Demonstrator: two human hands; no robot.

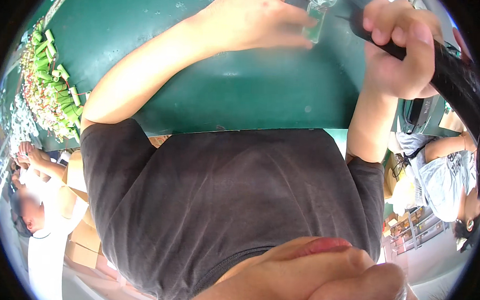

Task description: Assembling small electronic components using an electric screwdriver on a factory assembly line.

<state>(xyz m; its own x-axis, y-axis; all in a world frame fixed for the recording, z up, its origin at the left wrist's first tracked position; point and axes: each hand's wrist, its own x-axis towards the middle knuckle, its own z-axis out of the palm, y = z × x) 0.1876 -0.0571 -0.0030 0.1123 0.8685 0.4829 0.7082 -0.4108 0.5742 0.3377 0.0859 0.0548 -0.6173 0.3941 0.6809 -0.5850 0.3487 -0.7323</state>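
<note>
My left hand [255,21] reaches in from the left above the green tabletop [242,92]. Its fingers are stretched and apart, slightly blurred, with the tips at a small clear plastic piece [314,26] that has a round upper end. Whether they press on it cannot be seen. On the right, my right hand [402,52] is closed round the handle of a black tool [389,48]. A thin pointed tip sticks out of the tool toward the clear piece, apart from it. The tool's exact kind is unclear.
A heap of green cylindrical parts with thin wires [54,85] lies along the table's left side. A black box-shaped device [420,114] sits beyond my right forearm. Other people are at the left and right edges. Cardboard boxes [83,242] stand at lower left.
</note>
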